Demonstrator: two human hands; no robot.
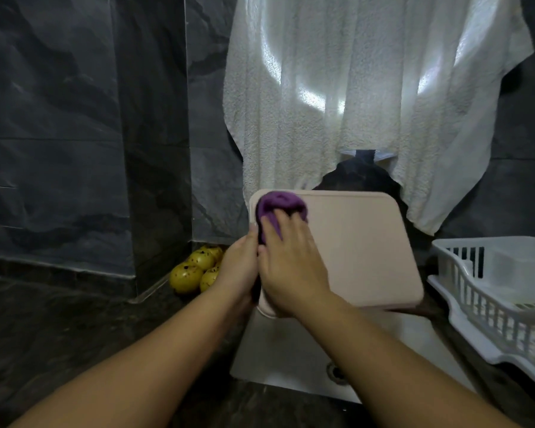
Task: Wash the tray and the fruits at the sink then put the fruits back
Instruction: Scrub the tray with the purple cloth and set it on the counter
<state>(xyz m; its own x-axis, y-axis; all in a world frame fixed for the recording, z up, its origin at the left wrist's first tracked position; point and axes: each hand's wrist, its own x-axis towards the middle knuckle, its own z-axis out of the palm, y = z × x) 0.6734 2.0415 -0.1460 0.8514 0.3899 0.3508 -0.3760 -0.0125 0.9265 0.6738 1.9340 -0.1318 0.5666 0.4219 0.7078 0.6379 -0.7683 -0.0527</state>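
A pale pink tray (359, 242) is held tilted above the white sink (284, 350). My left hand (238, 267) grips the tray's left edge. My right hand (288, 261) lies on the tray's upper left part and presses a purple cloth (278, 205) against it, fingers partly curled over the cloth. Several yellow fruits (195, 270) with dark specks lie on the dark counter to the left of the sink, in the corner by the wall.
A white dish rack (494, 298) stands on the counter at the right. A white towel (352, 88) hangs over the wall behind the sink. The sink drain (335, 370) shows below my right forearm. Dark marble walls close in the left side.
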